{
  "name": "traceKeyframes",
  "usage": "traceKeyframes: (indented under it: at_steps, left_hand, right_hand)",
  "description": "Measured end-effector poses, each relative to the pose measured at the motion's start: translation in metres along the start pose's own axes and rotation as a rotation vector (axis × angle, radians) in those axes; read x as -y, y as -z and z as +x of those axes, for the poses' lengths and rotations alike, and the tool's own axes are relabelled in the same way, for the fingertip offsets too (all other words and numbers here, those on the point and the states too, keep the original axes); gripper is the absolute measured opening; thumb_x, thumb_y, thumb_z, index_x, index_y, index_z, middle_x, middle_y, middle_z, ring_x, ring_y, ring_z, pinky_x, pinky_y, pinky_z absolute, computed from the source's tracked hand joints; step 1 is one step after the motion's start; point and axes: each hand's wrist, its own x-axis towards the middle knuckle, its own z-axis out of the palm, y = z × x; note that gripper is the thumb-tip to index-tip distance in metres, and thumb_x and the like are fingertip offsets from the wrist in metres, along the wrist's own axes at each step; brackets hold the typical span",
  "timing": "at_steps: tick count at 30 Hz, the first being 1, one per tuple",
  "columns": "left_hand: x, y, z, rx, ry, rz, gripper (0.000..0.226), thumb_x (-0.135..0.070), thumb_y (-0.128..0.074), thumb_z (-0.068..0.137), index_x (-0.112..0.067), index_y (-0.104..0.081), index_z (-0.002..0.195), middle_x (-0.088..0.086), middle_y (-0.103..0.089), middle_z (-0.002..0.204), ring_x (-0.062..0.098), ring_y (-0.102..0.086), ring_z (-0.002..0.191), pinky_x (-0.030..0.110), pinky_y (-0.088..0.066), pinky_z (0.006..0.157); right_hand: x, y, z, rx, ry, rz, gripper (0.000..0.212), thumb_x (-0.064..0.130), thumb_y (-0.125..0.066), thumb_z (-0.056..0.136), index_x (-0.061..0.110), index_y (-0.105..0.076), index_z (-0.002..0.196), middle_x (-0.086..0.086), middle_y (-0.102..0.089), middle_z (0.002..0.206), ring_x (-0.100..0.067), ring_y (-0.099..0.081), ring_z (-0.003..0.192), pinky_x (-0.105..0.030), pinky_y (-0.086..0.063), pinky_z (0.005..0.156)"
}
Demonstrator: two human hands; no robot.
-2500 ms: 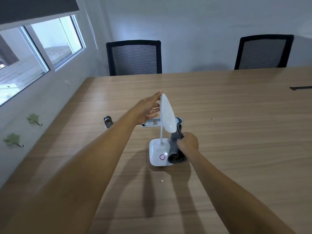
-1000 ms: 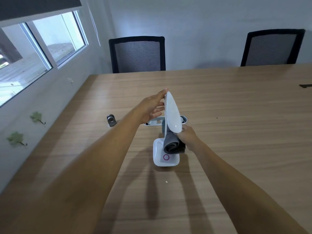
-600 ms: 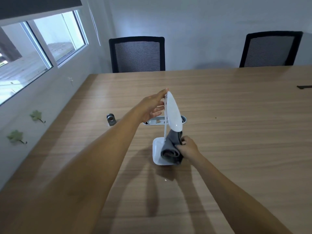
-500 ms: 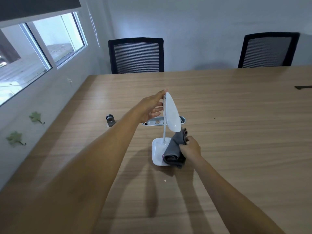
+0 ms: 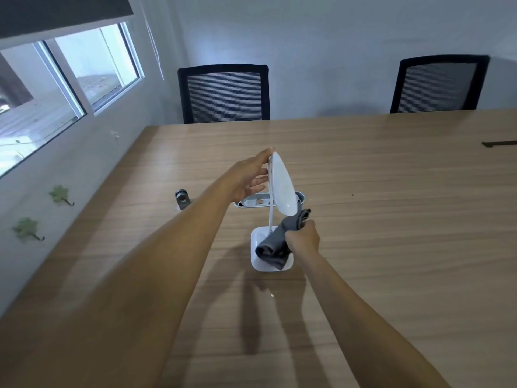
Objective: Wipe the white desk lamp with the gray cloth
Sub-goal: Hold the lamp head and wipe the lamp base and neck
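While the left hand (image 5: 246,177) steadies the tilted oval head of the white plastic desk lamp (image 5: 282,186) with open, spread fingers at the centre of the frame, the right hand (image 5: 303,240) is closed around the bunched gray cloth (image 5: 272,245), pressing it on the lamp's square base on the wooden tabletop (image 5: 391,219). Wiping looks to be midway: the base is under the cloth, while the head and thin neck likely remain.

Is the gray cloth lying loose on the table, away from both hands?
No, the right hand grips the gray cloth over the lamp's base.
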Motion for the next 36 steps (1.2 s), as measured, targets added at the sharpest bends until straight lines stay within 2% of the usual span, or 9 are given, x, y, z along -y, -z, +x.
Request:
traceKeyframes:
  at_steps: [3,7,10,14,18,22,28,33,36]
  left_hand:
    - [0.001,0.002,0.000,0.000,0.001,-0.001,0.047,-0.056,-0.057,0.086,-0.021,-0.060,0.117,0.007,-0.060,0.127,0.021,-0.060,0.113,0.032,-0.047,0.101]
    - [0.001,0.003,0.001,0.000,0.006,0.003,0.044,-0.056,-0.057,0.086,-0.022,-0.060,0.115,0.007,-0.061,0.125,0.020,-0.061,0.110,0.030,-0.048,0.096]
    - [0.000,0.003,0.001,0.006,0.014,0.011,0.044,-0.056,-0.057,0.086,-0.023,-0.061,0.114,0.006,-0.062,0.127,0.020,-0.061,0.111,0.028,-0.048,0.093]
    - [-0.001,0.002,0.000,0.004,0.018,0.013,0.042,-0.055,-0.056,0.086,-0.022,-0.061,0.111,0.004,-0.062,0.119,0.015,-0.062,0.098,0.024,-0.049,0.083]
    - [-0.002,0.002,-0.002,0.002,0.021,0.026,0.039,-0.056,-0.057,0.086,-0.023,-0.063,0.105,0.005,-0.062,0.123,0.014,-0.062,0.096,0.024,-0.050,0.085]
    - [-0.002,0.003,-0.002,0.010,0.026,0.035,0.033,-0.056,-0.056,0.086,-0.026,-0.063,0.096,0.004,-0.063,0.121,0.017,-0.062,0.103,0.026,-0.048,0.092]
    - [-0.001,0.003,0.000,0.010,0.017,0.051,0.036,-0.057,-0.055,0.086,-0.025,-0.062,0.103,0.002,-0.062,0.112,0.014,-0.061,0.094,0.026,-0.048,0.089]
    - [-0.003,0.003,0.000,0.009,0.028,0.057,0.032,-0.058,-0.056,0.085,-0.028,-0.063,0.095,0.001,-0.062,0.113,0.015,-0.061,0.099,0.026,-0.048,0.091]
    - [-0.004,0.002,-0.001,0.001,0.023,0.070,0.032,-0.059,-0.056,0.084,-0.029,-0.063,0.093,0.002,-0.062,0.116,0.016,-0.060,0.100,0.027,-0.048,0.092]
  right_hand:
    - [0.002,-0.009,-0.006,0.064,-0.020,0.170,0.038,0.004,-0.057,0.073,-0.002,-0.049,0.109,-0.013,-0.059,0.094,-0.032,-0.061,0.091,-0.032,-0.046,0.067]
    - [-0.010,-0.004,-0.009,0.046,-0.081,-0.038,0.041,0.008,-0.060,0.075,0.001,-0.052,0.115,-0.017,-0.062,0.109,-0.036,-0.061,0.103,-0.030,-0.045,0.070]
    - [-0.007,0.012,-0.013,-0.044,0.127,-0.165,0.031,0.010,-0.057,0.080,0.004,-0.051,0.110,-0.012,-0.059,0.096,-0.032,-0.058,0.084,-0.028,-0.041,0.060]
    - [0.004,0.016,-0.022,-0.133,0.403,-0.695,0.031,0.013,-0.049,0.085,0.018,-0.054,0.115,-0.010,-0.060,0.104,-0.033,-0.060,0.095,-0.031,-0.044,0.066]
    - [0.000,0.006,-0.025,0.153,0.539,-1.189,0.032,0.017,-0.050,0.088,0.023,-0.061,0.118,-0.004,-0.062,0.119,-0.027,-0.059,0.109,-0.034,-0.046,0.086]
    - [0.008,0.019,-0.027,0.413,0.513,-1.056,0.043,0.010,-0.051,0.077,0.034,-0.068,0.108,0.004,-0.068,0.116,-0.024,-0.058,0.110,-0.030,-0.044,0.082]
    - [0.016,0.023,-0.019,0.185,0.614,-0.912,0.046,0.009,-0.050,0.077,0.035,-0.068,0.111,-0.002,-0.070,0.115,-0.029,-0.062,0.106,-0.035,-0.051,0.083]
    - [0.001,0.025,-0.025,0.523,0.498,-1.031,0.048,0.007,-0.050,0.076,0.034,-0.068,0.111,0.007,-0.068,0.122,-0.021,-0.057,0.115,-0.034,-0.050,0.098]
    - [0.008,0.037,-0.028,0.537,0.502,-0.908,0.050,0.002,-0.047,0.072,0.028,-0.071,0.108,0.003,-0.070,0.119,-0.020,-0.058,0.112,-0.035,-0.049,0.099]
